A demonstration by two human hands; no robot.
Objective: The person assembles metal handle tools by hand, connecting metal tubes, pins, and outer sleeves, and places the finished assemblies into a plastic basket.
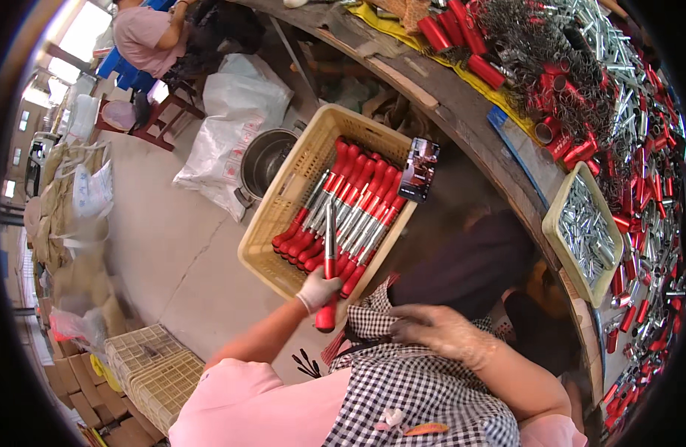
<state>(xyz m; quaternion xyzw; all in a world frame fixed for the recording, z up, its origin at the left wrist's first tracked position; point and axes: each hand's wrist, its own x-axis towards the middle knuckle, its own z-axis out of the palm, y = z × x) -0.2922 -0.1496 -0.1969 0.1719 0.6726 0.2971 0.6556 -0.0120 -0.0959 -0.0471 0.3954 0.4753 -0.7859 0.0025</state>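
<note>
Beside open floor, the left hand's red tool crosses the crate rim.

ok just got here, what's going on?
A person's left hand holds a red-and-silver tool over a yellow plastic crate. Similar red-handled tools lie side by side in the crate. The right hand is in front of the checked apron, with no tool visible in it. Loose metal parts fill a tray on the bench.

Red-and-silver rod, held, silver end over similar rods
</note>
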